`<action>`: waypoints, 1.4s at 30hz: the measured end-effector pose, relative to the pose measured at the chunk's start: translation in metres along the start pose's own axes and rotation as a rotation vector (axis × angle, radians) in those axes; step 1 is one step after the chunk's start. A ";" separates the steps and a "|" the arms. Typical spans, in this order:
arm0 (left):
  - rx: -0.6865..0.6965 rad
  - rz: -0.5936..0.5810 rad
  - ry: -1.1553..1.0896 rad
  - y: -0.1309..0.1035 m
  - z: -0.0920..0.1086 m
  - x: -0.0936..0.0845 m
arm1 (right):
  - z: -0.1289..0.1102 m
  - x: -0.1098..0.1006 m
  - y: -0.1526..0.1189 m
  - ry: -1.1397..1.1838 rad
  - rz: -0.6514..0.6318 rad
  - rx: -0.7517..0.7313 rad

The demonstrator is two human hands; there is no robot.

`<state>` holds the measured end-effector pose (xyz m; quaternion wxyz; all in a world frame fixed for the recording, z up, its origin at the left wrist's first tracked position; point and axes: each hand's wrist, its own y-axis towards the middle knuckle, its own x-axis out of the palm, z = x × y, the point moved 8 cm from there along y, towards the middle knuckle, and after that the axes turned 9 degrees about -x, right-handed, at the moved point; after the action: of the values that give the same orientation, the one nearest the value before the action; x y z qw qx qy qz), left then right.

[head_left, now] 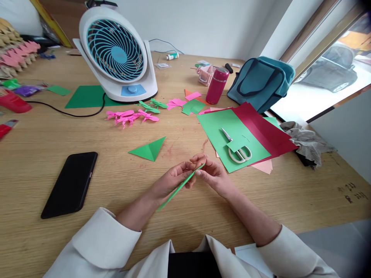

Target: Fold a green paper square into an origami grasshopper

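Observation:
Both hands hold one folded strip of green paper (180,187) above the wooden table. My left hand (175,178) pinches it near its upper end, and the strip's long end slants down toward my left forearm. The tip is gripped between the fingers of my right hand (213,175), whose thumb lies along the paper's edge. Some fingertips are hidden behind the paper. A folded green triangle (150,150) lies on the table just beyond my left hand. Scissors (239,153) rest on green sheets (228,127) to the right, with a small green scrap over them.
A black phone (70,184) lies at the left. Pink and green paper figures (130,117) sit in front of a white fan (117,54). Farther back at the right are a red bottle (217,85), a teal bag (259,83) and dark red paper (265,133).

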<state>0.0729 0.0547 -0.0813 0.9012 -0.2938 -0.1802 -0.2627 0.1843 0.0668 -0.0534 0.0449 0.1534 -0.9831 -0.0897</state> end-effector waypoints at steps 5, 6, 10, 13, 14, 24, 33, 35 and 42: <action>0.082 0.165 0.191 -0.004 0.015 -0.019 | -0.001 -0.008 0.003 0.049 0.096 0.019; 0.105 0.159 0.225 -0.005 0.019 -0.019 | 0.002 -0.011 0.003 0.036 0.115 0.034; 0.160 0.122 0.406 -0.009 0.024 -0.012 | 0.011 -0.018 0.003 -0.009 0.120 0.027; 0.166 0.212 0.536 -0.006 0.020 -0.015 | 0.012 -0.021 0.003 -0.044 0.116 -0.008; 0.162 0.236 0.559 -0.005 0.018 -0.017 | 0.012 -0.021 0.002 -0.053 0.117 -0.014; 0.286 0.382 0.419 -0.006 0.025 -0.031 | 0.021 0.001 -0.001 0.045 -0.090 0.108; 0.297 0.399 0.457 -0.004 0.019 -0.030 | 0.029 -0.006 -0.003 -0.112 -0.013 0.152; 0.292 0.405 0.454 -0.003 0.019 -0.030 | 0.028 -0.006 -0.003 -0.112 -0.009 0.147; 0.293 0.445 0.457 -0.006 0.020 -0.032 | 0.026 -0.001 -0.002 -0.075 -0.005 0.111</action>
<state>0.0408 0.0742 -0.0787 0.9860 -0.1271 0.0589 -0.0902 0.1830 0.0693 -0.0790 -0.0006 0.1546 -0.9871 -0.0407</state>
